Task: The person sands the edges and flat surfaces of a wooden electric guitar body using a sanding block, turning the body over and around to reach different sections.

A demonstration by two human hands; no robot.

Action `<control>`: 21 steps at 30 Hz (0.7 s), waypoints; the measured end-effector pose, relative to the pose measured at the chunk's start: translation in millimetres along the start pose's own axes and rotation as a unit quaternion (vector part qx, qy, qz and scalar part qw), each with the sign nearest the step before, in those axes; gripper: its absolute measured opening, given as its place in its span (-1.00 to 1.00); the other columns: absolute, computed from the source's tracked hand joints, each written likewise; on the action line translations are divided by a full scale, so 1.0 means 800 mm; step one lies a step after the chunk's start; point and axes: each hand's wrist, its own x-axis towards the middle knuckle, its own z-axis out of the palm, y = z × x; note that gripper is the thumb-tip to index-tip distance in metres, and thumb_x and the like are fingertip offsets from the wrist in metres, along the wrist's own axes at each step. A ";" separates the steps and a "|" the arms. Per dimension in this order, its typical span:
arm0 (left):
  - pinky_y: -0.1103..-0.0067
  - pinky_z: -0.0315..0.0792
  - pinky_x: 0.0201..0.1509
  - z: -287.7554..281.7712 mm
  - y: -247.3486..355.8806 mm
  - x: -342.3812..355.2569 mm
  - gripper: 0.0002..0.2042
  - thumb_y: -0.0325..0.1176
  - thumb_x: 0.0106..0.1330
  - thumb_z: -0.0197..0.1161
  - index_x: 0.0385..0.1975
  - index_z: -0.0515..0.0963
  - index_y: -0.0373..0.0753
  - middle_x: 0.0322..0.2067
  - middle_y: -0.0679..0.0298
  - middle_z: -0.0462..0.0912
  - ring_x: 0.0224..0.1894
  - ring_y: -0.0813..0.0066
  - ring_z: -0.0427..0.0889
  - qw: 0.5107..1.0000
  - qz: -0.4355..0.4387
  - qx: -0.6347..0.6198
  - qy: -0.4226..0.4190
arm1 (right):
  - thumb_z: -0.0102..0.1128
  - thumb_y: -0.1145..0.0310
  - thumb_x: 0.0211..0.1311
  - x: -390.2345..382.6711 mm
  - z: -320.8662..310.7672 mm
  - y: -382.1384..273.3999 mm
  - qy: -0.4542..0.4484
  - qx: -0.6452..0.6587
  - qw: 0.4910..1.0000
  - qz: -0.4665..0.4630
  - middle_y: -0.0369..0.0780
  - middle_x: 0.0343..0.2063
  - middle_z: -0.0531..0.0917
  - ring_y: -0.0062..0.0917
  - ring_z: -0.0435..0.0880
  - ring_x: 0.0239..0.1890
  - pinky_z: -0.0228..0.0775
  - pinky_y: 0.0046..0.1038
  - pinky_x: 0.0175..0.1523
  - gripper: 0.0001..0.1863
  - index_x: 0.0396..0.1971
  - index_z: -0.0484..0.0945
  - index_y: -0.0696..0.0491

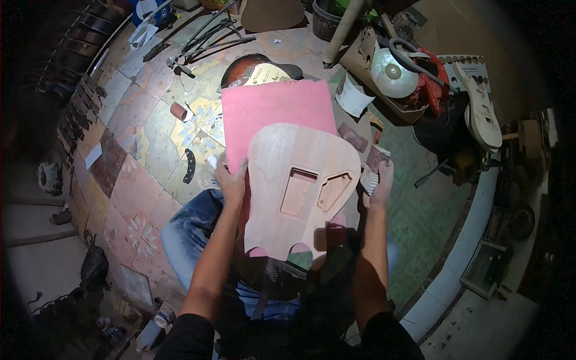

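An unfinished pale wood guitar body [282, 156] lies in front of me, partly over a pink board [276, 108]. Two routed cavities show in its face. My left hand [231, 185] grips the body's left edge, thumb at the rim and the other fingers partly hidden. At the opposite edge, my right hand [382, 177] is closed round a sanding block [370, 181], pale and ridged, with brownish sandpaper [375, 157] at its upper end. The block is beside the body's right edge; whether it touches the wood I cannot tell.
A sunburst guitar body [258, 67] lies beyond the pink board. A sandpaper roll [179, 111] and a dark curved piece [189, 166] are on the tiles at left. Metal stands [204, 45] lie farther back. At right are a cluttered carton [366, 57] and a pale guitar body [482, 114].
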 end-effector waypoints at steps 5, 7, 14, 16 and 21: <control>0.18 0.26 0.23 -0.013 0.049 -0.013 -0.34 0.06 0.19 0.37 0.05 0.50 -0.46 0.00 -0.21 0.48 0.10 -0.12 0.40 0.985 0.095 0.116 -0.091 | 0.06 0.26 0.47 0.002 -0.026 0.019 0.056 0.010 0.997 0.045 -0.19 -0.14 0.58 -0.44 0.66 -0.22 0.57 -0.37 -0.12 -0.65 0.10 0.34 0.13; 0.17 0.24 0.25 0.004 0.063 -0.028 -0.29 0.09 0.17 0.37 0.04 0.47 -0.51 -0.02 -0.23 0.49 0.09 -0.13 0.39 0.976 0.076 0.166 -0.117 | 0.06 0.26 0.46 0.001 -0.020 0.017 0.043 0.006 0.998 0.041 -0.19 -0.13 0.58 -0.43 0.66 -0.21 0.57 -0.37 -0.11 -0.65 0.10 0.34 0.13; 0.30 0.37 0.13 -0.011 0.131 -0.042 -0.44 -0.05 0.23 0.39 -0.04 0.44 -0.45 -0.18 -0.11 0.57 -0.05 0.09 0.54 0.977 -0.130 -0.131 -0.106 | 0.06 0.29 0.44 -0.025 0.005 -0.022 0.040 -0.025 0.999 0.004 -0.18 -0.07 0.57 -0.41 0.66 -0.17 0.57 -0.38 -0.06 -0.62 0.14 0.33 0.16; 0.35 0.40 0.09 -0.016 0.117 -0.038 -0.46 -0.08 0.23 0.39 -0.04 0.42 -0.44 -0.18 -0.09 0.57 -0.07 0.15 0.55 0.983 -0.107 -0.119 -0.087 | 0.07 0.29 0.44 -0.022 0.023 -0.031 0.051 -0.019 0.999 -0.002 -0.18 -0.07 0.57 -0.42 0.66 -0.16 0.57 -0.39 -0.04 -0.61 0.14 0.33 0.16; 0.36 0.43 0.09 -0.012 0.060 -0.011 -0.41 -0.06 0.20 0.43 -0.04 0.41 -0.47 -0.12 -0.08 0.58 -0.05 0.15 0.57 0.983 -0.163 -0.087 -0.004 | 0.09 0.29 0.43 0.017 0.062 0.018 -0.012 0.008 0.998 0.059 -0.19 -0.13 0.57 -0.49 0.67 -0.28 0.58 -0.50 -0.21 -0.63 0.11 0.36 0.17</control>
